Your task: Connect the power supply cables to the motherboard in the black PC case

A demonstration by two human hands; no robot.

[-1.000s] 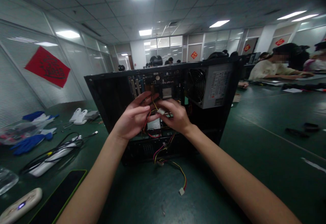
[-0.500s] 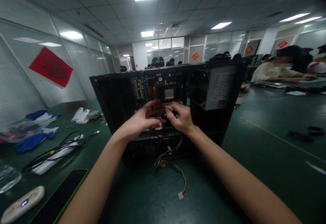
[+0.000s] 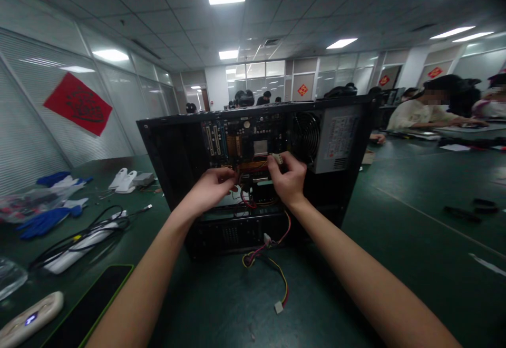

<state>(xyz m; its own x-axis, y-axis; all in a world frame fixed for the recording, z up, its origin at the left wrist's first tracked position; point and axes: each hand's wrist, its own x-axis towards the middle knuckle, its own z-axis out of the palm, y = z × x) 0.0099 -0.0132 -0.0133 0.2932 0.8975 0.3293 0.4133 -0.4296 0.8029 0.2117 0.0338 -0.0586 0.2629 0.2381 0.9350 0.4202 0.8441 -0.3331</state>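
Two hands work inside the open computer case at frame centre. The right hand pinches a small white plug between its fingers; the left hand curls closed on wires, though what exactly it grips is hidden. More wires spill onto the green counter, ending in a loose connector.

Both hands are inside the open computer case, boxed in by the power supply close on the right and the motherboard straight behind. Loose cables spill out over the bench in front. Wide open bench to the right; the left is cluttered with a power strip and gloves.
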